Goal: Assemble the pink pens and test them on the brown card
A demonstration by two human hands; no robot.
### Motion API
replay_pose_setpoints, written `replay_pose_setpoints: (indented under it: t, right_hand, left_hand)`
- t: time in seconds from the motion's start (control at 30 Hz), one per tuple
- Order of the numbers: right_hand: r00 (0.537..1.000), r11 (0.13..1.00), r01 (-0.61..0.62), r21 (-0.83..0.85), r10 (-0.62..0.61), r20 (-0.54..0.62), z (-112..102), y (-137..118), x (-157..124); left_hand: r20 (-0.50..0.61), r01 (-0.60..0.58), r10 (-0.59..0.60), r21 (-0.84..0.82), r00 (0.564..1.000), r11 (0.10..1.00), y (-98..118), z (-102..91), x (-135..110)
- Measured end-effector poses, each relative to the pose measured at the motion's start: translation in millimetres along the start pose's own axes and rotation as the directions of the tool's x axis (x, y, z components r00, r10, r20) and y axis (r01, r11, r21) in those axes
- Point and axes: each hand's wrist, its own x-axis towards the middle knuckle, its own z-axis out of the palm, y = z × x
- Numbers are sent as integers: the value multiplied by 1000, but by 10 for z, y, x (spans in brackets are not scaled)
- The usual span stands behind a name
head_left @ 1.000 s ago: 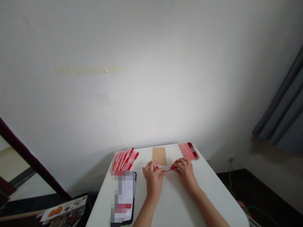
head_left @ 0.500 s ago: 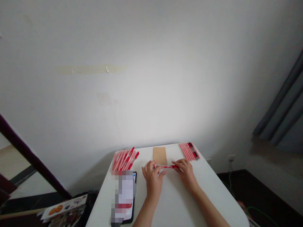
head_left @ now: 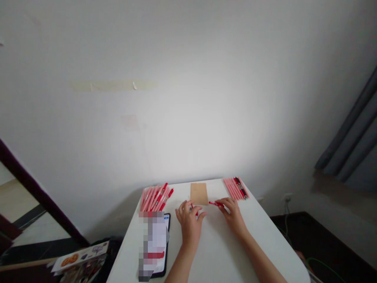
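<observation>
My left hand (head_left: 189, 218) rests on the white table (head_left: 224, 255), fingers curled around a small red pen part that only just shows. My right hand (head_left: 232, 212) pinches a short red pen piece (head_left: 215, 203) at its fingertips, a little apart from the left hand. A row of pink and red pens (head_left: 155, 197) lies at the far left of the table. Another row of pink pens (head_left: 235, 187), with a dark one among them, lies at the far right. A brown card (head_left: 198, 193) lies between the rows, just beyond my hands.
A phone with a blurred screen (head_left: 154, 243) lies on the table's left side near my left forearm. The white wall rises right behind the table. A grey curtain (head_left: 353, 133) hangs at the right. Printed packaging (head_left: 79, 259) sits on the floor at the left.
The red pen that both hands held together has come apart. My right hand drew its piece up and to the right, while my left hand kept the other part.
</observation>
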Motion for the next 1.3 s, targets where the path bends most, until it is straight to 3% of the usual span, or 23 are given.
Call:
replay_pose_setpoints:
  t: [0.33, 0.57, 0.87, 1.1, 1.3]
  right_hand:
    - [994, 991, -93, 100, 98, -41, 24, 52, -8]
    - [995, 992, -94, 86, 96, -25, 8, 20, -3]
    - [999, 996, -15, -85, 19, 38, -14, 54, -9]
    - [994, 956, -59, -286, 83, 73, -7, 47, -44]
    - [989, 937, -76, -341, 115, 96, -13, -3, -57]
  left_hand:
    - [-2, 14, -14, 7, 1000, 1000, 8, -5, 2]
    - [9, 39, -39, 37, 999, 999, 15, -7, -5]
    - [12, 68, -69, 85, 998, 994, -9, 3, -26]
    - [21, 86, -88, 95, 996, 992, 8, -13, -27]
    - [31, 84, -88, 107, 996, 991, 8, -19, -23]
